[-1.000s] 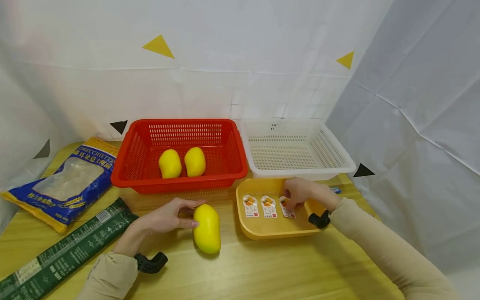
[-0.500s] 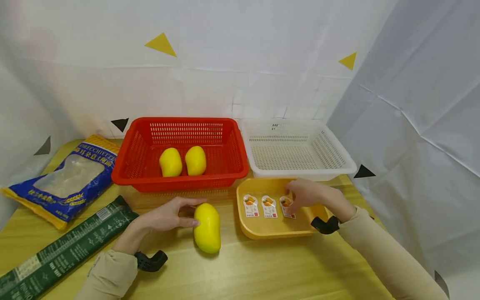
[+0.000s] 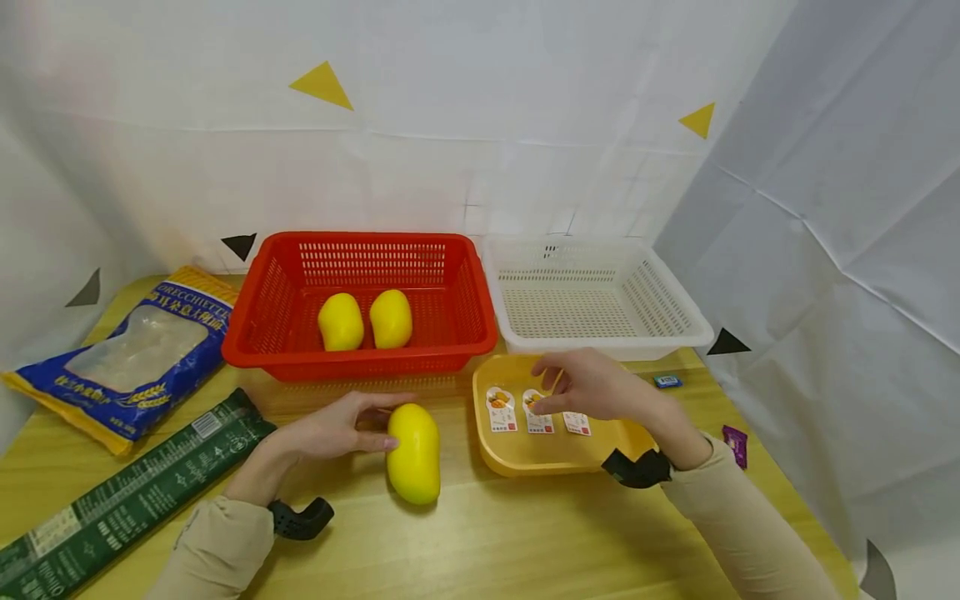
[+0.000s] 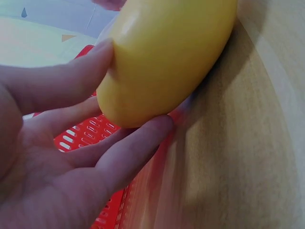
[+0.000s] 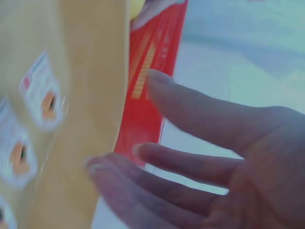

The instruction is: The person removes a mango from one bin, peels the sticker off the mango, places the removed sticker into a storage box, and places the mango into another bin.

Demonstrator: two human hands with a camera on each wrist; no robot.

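Note:
My left hand (image 3: 330, 429) holds a yellow mango (image 3: 414, 454) by its left end on the table, thumb on the near side. In the left wrist view the thumb and fingers press on the mango's (image 4: 167, 62) rounded end. My right hand (image 3: 588, 385) hovers over a shallow yellow tray (image 3: 525, 462), its fingers spread and bent with nothing between them. Several mango-picture labels are in this tray: a left label (image 3: 501, 410), a middle label (image 3: 538, 421) partly under the fingers, and a right label (image 3: 577, 423) partly hidden by the hand.
A red basket (image 3: 360, 364) with two mangoes (image 3: 341, 322) stands behind, beside a white basket (image 3: 600, 342). A blue pasta bag (image 3: 135, 358) and a long green packet (image 3: 135, 492) lie left. Small blue (image 3: 667, 381) and purple wrapped pieces (image 3: 735, 446) lie right.
My right hand has lifted from the right label and shifted left over the tray. The left hand stays on the mango. The small blue and purple pieces are now uncovered.

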